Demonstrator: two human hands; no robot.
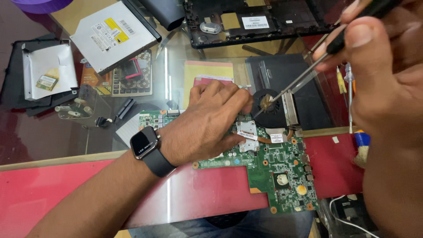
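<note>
Circuit board point(264, 169) lies flat on the glass desk point(176, 70), partly over its red edge. Left hand point(207, 125), watch point(145, 144) on wrist, presses down on the board, fingers curled. Fan point(273, 108) sits just behind. Right hand point(379, 75) pinches a screwdriver point(299, 81), tip at the fan hub.

A glass-topped desk point(176, 66) fills the view, its near edge covered by a red strip point(66, 189). Light glares in pale streaks on the glass near the middle. Papers show through the glass. Below the near edge, a dark floor shows dimly.
</note>
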